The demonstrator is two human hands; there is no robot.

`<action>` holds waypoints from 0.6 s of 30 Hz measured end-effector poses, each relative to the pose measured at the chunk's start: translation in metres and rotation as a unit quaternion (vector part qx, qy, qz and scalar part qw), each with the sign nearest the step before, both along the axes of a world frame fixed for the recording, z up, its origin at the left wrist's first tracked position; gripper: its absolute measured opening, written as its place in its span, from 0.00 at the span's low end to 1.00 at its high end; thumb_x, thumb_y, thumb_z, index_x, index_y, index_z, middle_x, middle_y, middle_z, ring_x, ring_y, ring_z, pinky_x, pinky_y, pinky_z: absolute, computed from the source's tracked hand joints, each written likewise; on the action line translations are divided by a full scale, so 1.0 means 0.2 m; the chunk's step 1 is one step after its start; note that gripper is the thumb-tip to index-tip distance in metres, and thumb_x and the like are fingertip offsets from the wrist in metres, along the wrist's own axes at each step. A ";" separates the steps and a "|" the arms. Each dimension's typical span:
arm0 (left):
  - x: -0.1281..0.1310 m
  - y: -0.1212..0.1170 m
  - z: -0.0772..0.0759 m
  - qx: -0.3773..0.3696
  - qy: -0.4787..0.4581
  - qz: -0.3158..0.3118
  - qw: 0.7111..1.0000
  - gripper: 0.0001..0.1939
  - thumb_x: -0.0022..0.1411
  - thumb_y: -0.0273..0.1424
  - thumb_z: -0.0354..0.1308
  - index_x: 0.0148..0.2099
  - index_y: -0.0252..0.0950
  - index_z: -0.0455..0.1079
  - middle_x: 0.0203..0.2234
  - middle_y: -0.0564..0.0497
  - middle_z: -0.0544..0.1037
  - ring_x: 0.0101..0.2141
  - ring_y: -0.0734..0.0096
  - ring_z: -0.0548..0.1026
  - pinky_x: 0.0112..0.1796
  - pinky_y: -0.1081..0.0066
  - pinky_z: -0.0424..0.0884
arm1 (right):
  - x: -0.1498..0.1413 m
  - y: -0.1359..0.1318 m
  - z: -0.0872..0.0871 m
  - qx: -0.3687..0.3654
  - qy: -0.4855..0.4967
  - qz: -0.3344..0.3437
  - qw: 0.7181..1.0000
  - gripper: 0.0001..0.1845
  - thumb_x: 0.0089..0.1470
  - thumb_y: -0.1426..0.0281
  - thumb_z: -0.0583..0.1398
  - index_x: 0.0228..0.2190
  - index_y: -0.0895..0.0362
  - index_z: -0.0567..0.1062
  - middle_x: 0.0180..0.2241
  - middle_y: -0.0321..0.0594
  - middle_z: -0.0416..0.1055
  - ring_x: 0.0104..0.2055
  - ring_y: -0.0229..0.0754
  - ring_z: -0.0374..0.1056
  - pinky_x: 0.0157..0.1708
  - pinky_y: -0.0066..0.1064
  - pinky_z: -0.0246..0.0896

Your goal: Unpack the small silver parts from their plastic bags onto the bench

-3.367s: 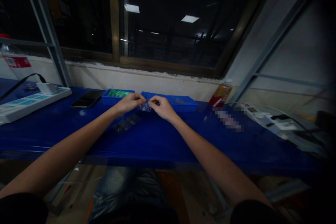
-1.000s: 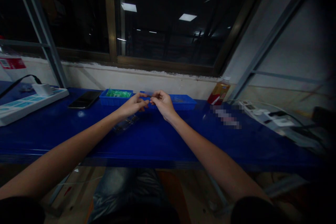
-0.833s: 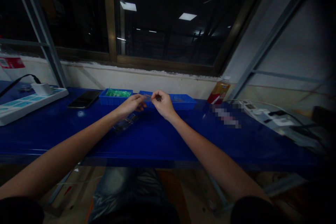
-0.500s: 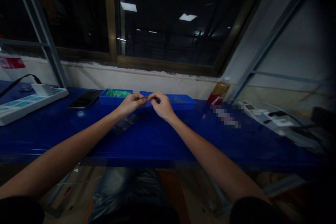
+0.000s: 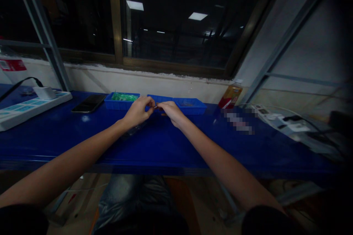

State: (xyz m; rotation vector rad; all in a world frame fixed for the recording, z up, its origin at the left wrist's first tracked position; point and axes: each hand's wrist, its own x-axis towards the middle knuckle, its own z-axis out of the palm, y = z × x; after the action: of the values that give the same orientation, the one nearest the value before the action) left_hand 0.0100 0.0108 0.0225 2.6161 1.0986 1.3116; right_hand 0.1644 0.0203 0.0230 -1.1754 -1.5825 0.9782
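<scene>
a small piece is held up over the middle of the table, toward its far side, where the two hands are brought together. it is pinched at its left end by the left hand, whose thumb and forefinger are drawn together on it. its right end is met by the fingertips of the right hand, whose fingers are stretched forward and slightly bent; the thumb is mostly hidden beneath, so whether the piece is gripped there too cannot be told. a clear packet is laid flat on the table just nearer than the left hand and is partly covered by it. beyond the hands, three blue trays are lined up along the far edge: green packets are held in the left tray, the middle tray is largely hidden by the hands, and small thin bits are seen in the right tray. left of the trays a dark phone is laid flat, and farther left a white power strip is set with a plug in it. at far right an amber bottle is stood upright near the wall.
</scene>
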 end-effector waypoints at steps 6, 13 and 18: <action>-0.01 0.06 -0.02 -0.056 -0.075 0.036 0.995 0.10 0.53 0.25 0.51 0.40 0.34 0.64 0.37 0.46 0.69 0.41 0.64 0.66 0.42 0.65 0.62 | 0.00 0.02 0.00 -0.021 0.088 -0.001 0.996 0.06 0.43 0.67 0.57 0.22 0.57 0.69 0.21 0.34 0.66 0.24 0.32 0.62 0.22 0.24 0.54; 0.01 0.05 -0.03 -0.430 -0.205 -0.021 0.879 0.16 0.61 0.41 0.45 0.41 0.33 0.64 0.27 0.49 0.72 0.26 0.72 0.69 0.29 0.71 0.63 | 0.01 0.03 -0.01 0.077 0.103 -0.016 0.992 0.06 0.45 0.68 0.57 0.28 0.56 0.67 0.22 0.31 0.65 0.22 0.30 0.62 0.23 0.24 0.57; 0.01 0.03 0.00 -0.454 -0.196 -0.100 0.863 0.27 0.60 0.49 0.40 0.36 0.33 0.69 0.25 0.47 0.73 0.26 0.70 0.70 0.29 0.70 0.64 | 0.00 0.03 -0.02 0.151 0.069 0.003 0.986 0.05 0.41 0.73 0.55 0.26 0.56 0.67 0.24 0.32 0.65 0.25 0.33 0.63 0.27 0.26 0.58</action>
State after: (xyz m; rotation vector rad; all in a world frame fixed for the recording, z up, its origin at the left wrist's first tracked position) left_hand 0.0118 0.0169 0.0233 1.6262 0.9895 0.8862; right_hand 0.1646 0.0267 0.0196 -0.8752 -1.5586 0.7734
